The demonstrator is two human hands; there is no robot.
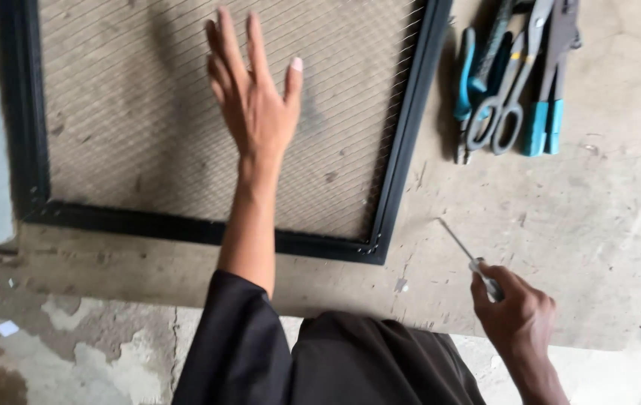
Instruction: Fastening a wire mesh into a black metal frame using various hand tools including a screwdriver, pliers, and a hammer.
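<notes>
Left hand [254, 97] splayed over mesh screen [148, 112], right hand [515, 307] gripping screwdriver [470, 259]

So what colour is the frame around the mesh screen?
Black, seen clearly in the head view: frame around mesh screen.

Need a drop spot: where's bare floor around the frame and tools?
Free: bare concrete floor right of the screen frame, below the pile of tools, past the right hand gripping a thin tool. Narrow strip under the frame's bottom rail. Crowded: tool pile top right; left hand over the mesh.
</notes>
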